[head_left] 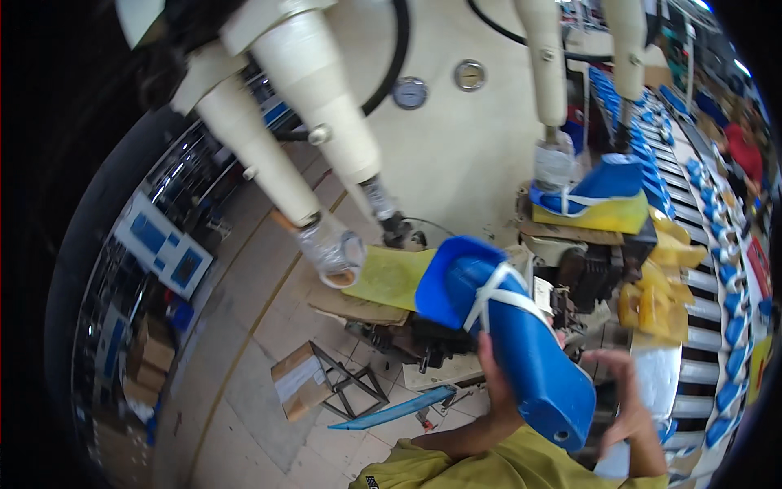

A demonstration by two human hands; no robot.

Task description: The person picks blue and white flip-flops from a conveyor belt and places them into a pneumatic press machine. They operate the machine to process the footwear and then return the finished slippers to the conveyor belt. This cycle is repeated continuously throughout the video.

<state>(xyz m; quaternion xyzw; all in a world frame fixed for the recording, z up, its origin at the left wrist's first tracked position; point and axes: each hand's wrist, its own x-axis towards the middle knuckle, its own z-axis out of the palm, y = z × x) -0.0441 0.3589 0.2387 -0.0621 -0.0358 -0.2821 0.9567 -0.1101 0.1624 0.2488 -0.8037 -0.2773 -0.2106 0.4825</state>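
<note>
Head view: left hand closed round blue shoe last, white strap across it, toe end up, over press bed. Right hand open, fingers spread, just beside last's heel end, not touching. Yellow sole pad lies under left press heads. Second blue last already seated on yellow block at right station. Judgement: held last not yet placed; seating left.
</note>
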